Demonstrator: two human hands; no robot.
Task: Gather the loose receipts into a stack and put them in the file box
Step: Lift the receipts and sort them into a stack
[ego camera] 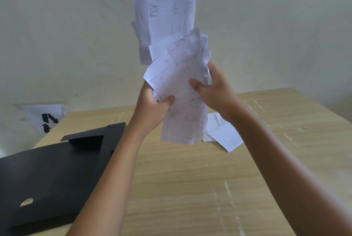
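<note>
Both hands are up at centre frame, working the receipts into a bundle above the desk. The left hand has its fingers curled round the lower left edge of the sheets, thumb pressed on the front; the right hand grips the right edge, thumb across the paper. The bundle is ragged: long sheets fan up to the top of the frame, others hang below the hands, corners askew.

To do this well, I'd judge the grip should loosen a touch so the sheets can slide, then the bottom edges be tapped on the desk to square them. Squeezing harder now would likely crease the fan in place.

A few loose receipts lie on the desk right of centre, just behind the hanging sheets, so gathering isn't finished. The black file box sits at lower left, its flap raised, well apart from the stack.
</note>
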